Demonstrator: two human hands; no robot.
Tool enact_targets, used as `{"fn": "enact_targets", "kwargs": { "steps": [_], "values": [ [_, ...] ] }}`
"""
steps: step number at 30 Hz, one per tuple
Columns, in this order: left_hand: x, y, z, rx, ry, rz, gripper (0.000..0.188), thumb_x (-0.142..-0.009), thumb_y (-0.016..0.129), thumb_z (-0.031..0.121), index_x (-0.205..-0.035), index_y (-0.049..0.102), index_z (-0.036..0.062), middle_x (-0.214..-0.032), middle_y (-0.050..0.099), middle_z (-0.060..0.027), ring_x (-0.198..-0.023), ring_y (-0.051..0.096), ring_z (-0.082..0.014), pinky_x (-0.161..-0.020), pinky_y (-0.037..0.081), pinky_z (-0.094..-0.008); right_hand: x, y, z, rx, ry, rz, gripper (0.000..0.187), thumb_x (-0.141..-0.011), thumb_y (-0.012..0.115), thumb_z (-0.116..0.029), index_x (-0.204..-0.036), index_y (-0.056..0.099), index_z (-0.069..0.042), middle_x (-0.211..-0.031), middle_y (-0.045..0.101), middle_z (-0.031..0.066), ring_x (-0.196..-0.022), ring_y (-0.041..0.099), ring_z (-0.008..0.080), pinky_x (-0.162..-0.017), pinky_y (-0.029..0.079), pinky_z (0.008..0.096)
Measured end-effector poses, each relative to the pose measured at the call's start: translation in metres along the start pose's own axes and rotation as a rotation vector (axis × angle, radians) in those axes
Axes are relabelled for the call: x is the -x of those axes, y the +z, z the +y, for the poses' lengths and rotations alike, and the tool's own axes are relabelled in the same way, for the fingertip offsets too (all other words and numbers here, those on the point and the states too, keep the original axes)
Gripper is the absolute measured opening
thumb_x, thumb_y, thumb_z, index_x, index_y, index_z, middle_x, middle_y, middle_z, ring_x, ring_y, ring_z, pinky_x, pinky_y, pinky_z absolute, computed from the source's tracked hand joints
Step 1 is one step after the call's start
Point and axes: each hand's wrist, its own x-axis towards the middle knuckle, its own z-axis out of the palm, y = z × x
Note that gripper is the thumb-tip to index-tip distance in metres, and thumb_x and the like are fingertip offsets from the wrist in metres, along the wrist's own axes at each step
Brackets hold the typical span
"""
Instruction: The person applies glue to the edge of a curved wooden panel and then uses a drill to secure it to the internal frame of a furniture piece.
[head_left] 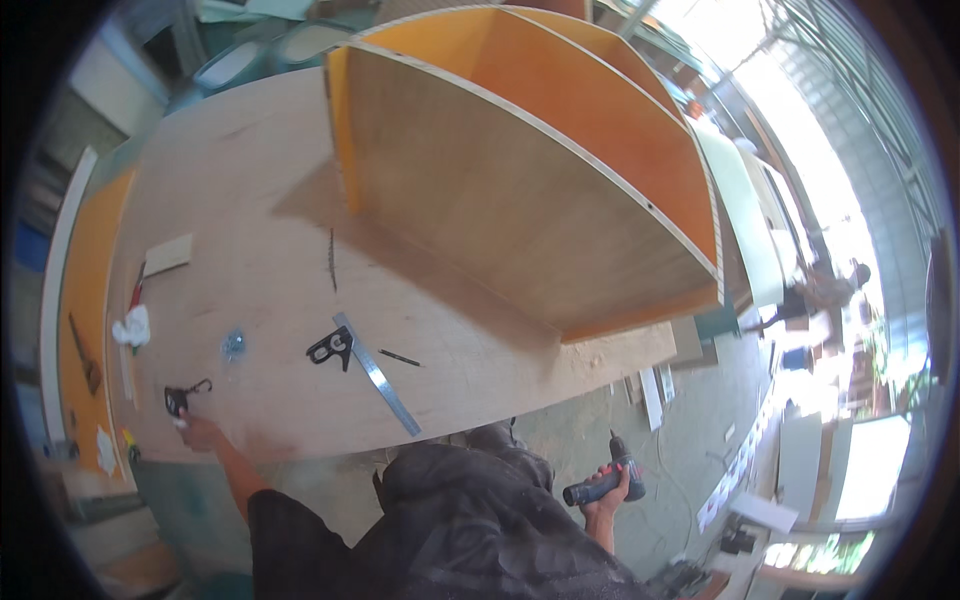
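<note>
Drill (592, 490), just one, in right grip (609, 499)

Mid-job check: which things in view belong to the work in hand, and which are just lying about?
Likely part of the work:
dark drill, held in the right hand
black hooked item, at the left hand, grip unclear
orange-lined wooden unit, resting on the table
square with steel blade

Apparently just lying about:
pale block
crumpled white piece
small bluish bundle

The left arm (238, 478) stretches out to the left, the left hand (203, 432) too small to read its grip. The right hand (612, 497) is curled tight, the right forearm (601, 529) mostly hidden.
</note>
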Motion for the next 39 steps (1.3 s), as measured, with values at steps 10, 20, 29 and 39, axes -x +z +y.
{"fn": "enact_targets", "kwargs": {
  "steps": [10,20,29,39],
  "values": [
    [-0.053,0.043,-0.076,-0.179,0.442,0.217,0.042,-0.107,0.049,0.035,-0.138,0.059,0.008,-0.138,0.061,-0.0169,-0.132,0.054,-0.0357,-0.113,0.04,-0.0507,-0.028,-0.054,0.02,0.105,0.075,0.083,0.039,-0.097,0.06,-0.052,-0.096,0.057,-0.012,-0.079,0.061,0.0013,-0.063,0.057,0.0161,-0.056,0.048,0.0318],
    [0.049,-0.055,0.016,-0.1,-0.015,-0.127,0.068,-0.101,0.055,0.053,-0.153,0.046,0.011,-0.155,0.05,-0.0105,-0.151,0.034,-0.0287,-0.121,0.017,-0.0632,-0.048,-0.046,0.001,0.229,0.16,-0.074,0.037,-0.098,0.058,-0.051,-0.097,0.058,-0.014,-0.08,0.062,0.0023,-0.065,0.058,0.0176,-0.057,0.048,0.0345],
    [0.049,-0.061,0.039,0.042,-0.14,-0.233,0.07,-0.102,0.047,0.058,-0.157,0.042,0.0143,-0.17,0.027,-0.008,-0.151,0.029,-0.0451,-0.114,0.024,-0.0729,-0.052,-0.056,0.009,0.28,0.096,-0.054,0.037,-0.098,0.058,-0.051,-0.097,0.059,-0.014,-0.079,0.062,0.0025,-0.066,0.058,0.0177,-0.057,0.048,0.0355],
    [0.003,-0.004,-0.06,0.003,0.282,-0.119,0.087,-0.1,0.053,0.062,-0.151,0.04,-0.0075,-0.15,0.05,-0.028,-0.139,0.048,-0.0427,-0.116,0.039,-0.0486,-0.032,-0.057,0.015,0.082,0.055,-0.026,0.032,-0.098,0.057,-0.048,-0.097,0.057,-0.016,-0.079,0.061,0.0009,-0.066,0.058,0.0157,-0.061,0.049,0.0346]
  ]
}}
